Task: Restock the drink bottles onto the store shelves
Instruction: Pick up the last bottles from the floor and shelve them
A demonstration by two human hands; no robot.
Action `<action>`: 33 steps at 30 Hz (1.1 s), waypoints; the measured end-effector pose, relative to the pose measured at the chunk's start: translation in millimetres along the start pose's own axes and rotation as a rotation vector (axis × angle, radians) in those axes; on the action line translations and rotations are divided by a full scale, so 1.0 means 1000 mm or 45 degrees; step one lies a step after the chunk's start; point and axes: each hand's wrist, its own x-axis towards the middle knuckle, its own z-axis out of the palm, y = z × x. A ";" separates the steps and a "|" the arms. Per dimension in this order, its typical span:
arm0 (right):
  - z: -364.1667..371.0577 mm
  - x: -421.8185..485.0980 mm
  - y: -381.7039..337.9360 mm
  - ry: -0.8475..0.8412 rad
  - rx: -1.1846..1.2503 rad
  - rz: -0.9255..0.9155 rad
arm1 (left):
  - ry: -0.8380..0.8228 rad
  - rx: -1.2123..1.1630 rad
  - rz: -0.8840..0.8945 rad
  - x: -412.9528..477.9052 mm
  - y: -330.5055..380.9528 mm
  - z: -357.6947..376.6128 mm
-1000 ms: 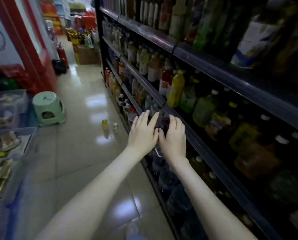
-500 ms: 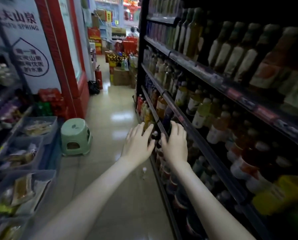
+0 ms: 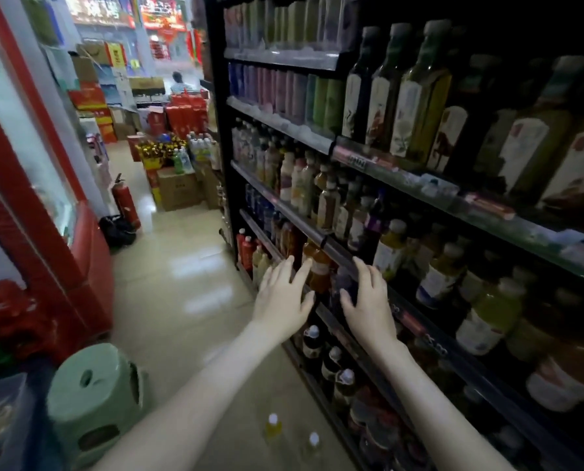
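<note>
Well left of the dark bottle (image 3: 343, 284) stands a green stool (image 3: 93, 396), and two small bottles (image 3: 273, 425) stand on the floor nearer it. My left grip (image 3: 281, 299) is spread, fingers straight, just left of the dark bottle, its fingertips by an amber bottle (image 3: 319, 270). The dark bottle sits at the shelf (image 3: 328, 246) rail; my right grip (image 3: 368, 300) curls round it.
</note>
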 end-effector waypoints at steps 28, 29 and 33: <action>0.164 0.333 0.029 0.374 -0.477 0.663 | -0.103 0.118 1.127 0.426 -0.169 0.112; 0.160 0.344 0.032 0.367 -0.526 0.660 | -0.108 0.132 1.158 0.432 -0.170 0.111; 0.150 0.372 0.041 0.223 -0.566 0.844 | -0.174 0.138 1.195 0.445 -0.173 0.111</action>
